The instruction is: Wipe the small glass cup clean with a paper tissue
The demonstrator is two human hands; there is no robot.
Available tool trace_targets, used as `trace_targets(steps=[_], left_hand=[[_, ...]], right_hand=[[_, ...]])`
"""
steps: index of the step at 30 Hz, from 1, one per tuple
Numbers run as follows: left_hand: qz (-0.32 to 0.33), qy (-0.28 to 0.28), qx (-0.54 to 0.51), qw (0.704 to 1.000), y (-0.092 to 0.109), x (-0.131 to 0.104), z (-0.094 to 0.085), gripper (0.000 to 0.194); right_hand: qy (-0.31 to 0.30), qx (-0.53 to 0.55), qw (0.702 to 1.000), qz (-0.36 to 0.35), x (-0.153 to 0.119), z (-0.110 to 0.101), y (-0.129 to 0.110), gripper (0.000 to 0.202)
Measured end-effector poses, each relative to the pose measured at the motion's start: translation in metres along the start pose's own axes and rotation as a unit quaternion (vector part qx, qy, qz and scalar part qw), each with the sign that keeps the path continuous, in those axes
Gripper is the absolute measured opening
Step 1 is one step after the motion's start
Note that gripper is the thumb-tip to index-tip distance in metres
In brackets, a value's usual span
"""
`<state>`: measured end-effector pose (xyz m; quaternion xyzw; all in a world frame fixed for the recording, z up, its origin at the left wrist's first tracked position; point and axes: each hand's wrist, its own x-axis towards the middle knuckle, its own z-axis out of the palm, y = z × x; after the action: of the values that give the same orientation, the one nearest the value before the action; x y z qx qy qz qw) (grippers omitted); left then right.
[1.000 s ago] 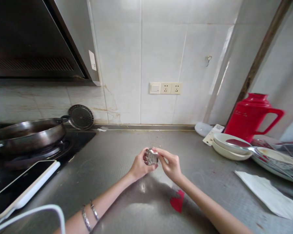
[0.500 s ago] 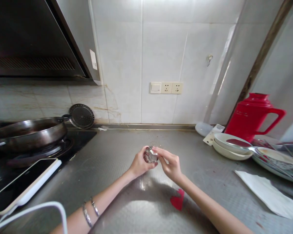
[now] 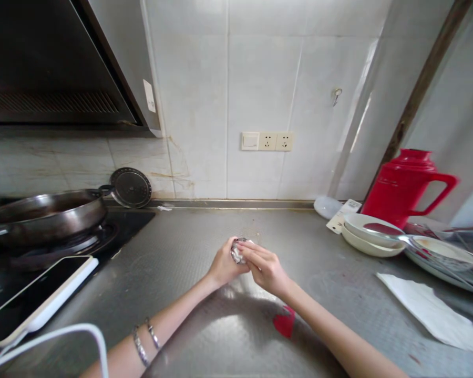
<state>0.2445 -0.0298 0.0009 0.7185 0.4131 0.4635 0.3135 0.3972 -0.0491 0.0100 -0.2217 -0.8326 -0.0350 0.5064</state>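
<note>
Your left hand (image 3: 225, 265) grasps a silvery object (image 3: 236, 254); right hand (image 3: 267, 269) touching, grip unclear. Red scrap (image 3: 284, 322), five o'clock.

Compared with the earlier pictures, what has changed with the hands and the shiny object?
The right hand has shifted left, now covering more of the shiny object. Nothing was visibly released. The left hand still holds it; the pan and red jug stayed.

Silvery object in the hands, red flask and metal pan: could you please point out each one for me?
Silvery object (image 3: 236, 254): head view, on its uncovered part.
Red flask (image 3: 400, 185): head view, on its body.
Metal pan (image 3: 55, 228): head view, on its outer wall.
</note>
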Motion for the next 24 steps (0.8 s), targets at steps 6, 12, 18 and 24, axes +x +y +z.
trace_targets(steps=[6, 12, 18, 24], left_hand=[[-0.001, -0.009, -0.019, 1.0, -0.006, 0.0, 0.002, 0.061], [-0.015, 0.003, -0.016, 1.0, -0.01, 0.001, 0.001, 0.057], [-0.009, -0.02, -0.044, 0.999, -0.008, 0.001, 0.0, 0.06], [0.001, -0.019, -0.07, 0.997, -0.012, 0.002, 0.001, 0.059]], right_hand=[[0.059, -0.012, 0.996, 0.065, 0.001, -0.003, 0.006, 0.033], [-0.001, -0.033, 0.999, -0.037, -0.001, -0.003, 0.005, 0.044], [0.004, -0.074, 0.996, -0.049, -0.001, -0.011, 0.016, 0.043], [-0.024, -0.034, 0.997, -0.065, -0.001, -0.007, 0.007, 0.039]])
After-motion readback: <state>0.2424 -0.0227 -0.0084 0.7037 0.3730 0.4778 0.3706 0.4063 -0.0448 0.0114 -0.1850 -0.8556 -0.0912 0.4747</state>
